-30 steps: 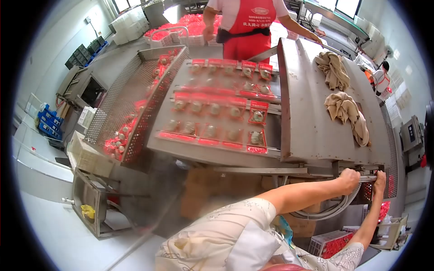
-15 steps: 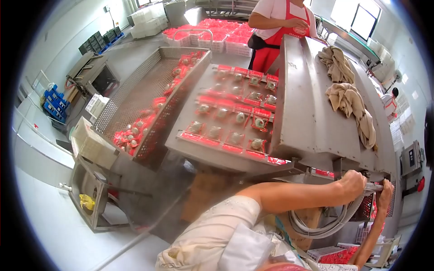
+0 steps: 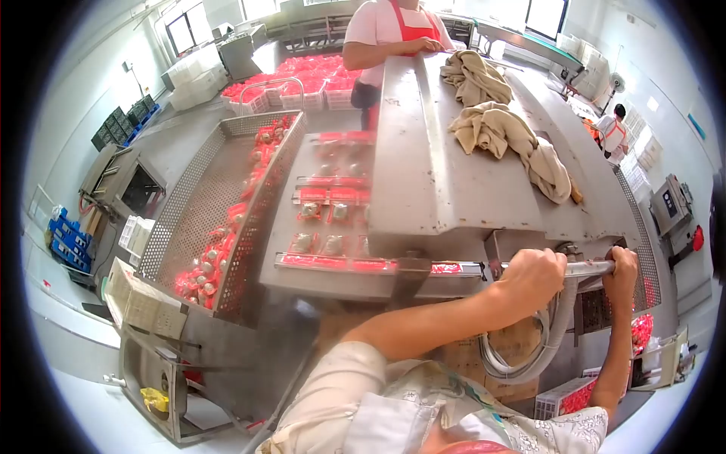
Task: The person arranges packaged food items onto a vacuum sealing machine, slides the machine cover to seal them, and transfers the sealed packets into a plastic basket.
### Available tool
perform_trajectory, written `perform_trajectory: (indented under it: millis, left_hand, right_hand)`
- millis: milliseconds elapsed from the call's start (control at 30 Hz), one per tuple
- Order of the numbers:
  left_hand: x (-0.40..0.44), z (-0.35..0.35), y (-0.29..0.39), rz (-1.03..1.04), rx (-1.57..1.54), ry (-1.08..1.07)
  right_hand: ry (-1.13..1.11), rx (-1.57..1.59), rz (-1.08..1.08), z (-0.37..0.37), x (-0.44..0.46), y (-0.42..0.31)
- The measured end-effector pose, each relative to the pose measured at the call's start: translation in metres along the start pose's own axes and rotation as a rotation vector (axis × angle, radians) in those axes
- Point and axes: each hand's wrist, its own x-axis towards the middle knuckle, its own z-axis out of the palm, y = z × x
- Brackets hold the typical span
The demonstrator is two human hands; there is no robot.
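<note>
Both hands are closed on a metal bar (image 3: 586, 268) at the front edge of a large steel cover (image 3: 454, 181). My left hand (image 3: 535, 274) wraps round its left part, and my right hand (image 3: 622, 274) grips the right end. Crumpled beige cloths (image 3: 491, 129) lie on top of the cover. Left of the cover, red-edged clear packets (image 3: 333, 244) lie in rows on a steel surface (image 3: 291, 276); the cover hides part of them. A grey hose (image 3: 560, 333) hangs below the bar.
A perforated tray (image 3: 181, 197) with red packets stands at the left. Across the machine a co-worker in a red apron (image 3: 416, 32) rests a hand by the cover. Another person (image 3: 611, 130) is far right. A white crate (image 3: 556, 401) is below my right arm.
The cover has shifted left over the packet rows, with both hands still on the bar. The co-worker's arm has come to the cover's far edge. The camera view has also shifted.
</note>
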Motion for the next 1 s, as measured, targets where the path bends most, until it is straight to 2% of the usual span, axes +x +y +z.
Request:
perform_trajectory:
  millis: [467, 567, 667, 900, 1000]
  left_hand:
    - [0.001, -0.009, 0.006, 0.002, 0.069, -0.006]
    - [0.002, -0.011, 0.008, -0.022, 0.075, -0.013]
    - [0.004, -0.014, 0.010, -0.044, 0.074, -0.036]
    - [0.010, -0.018, 0.016, -0.106, 0.040, -0.097]
    - [0.006, -0.020, 0.018, -0.132, 0.034, -0.071]
  right_hand:
    - [0.031, 0.092, -0.063, -0.007, 0.005, 0.001]
    - [-0.034, 0.113, -0.078, -0.007, 0.007, 0.010]
    - [-0.145, 0.118, -0.236, -0.016, 0.018, 0.015]
    - [-0.365, 0.211, -0.225, -0.004, 0.020, 0.041]
    - [-0.435, 0.138, -0.242, -0.002, 0.021, 0.043]
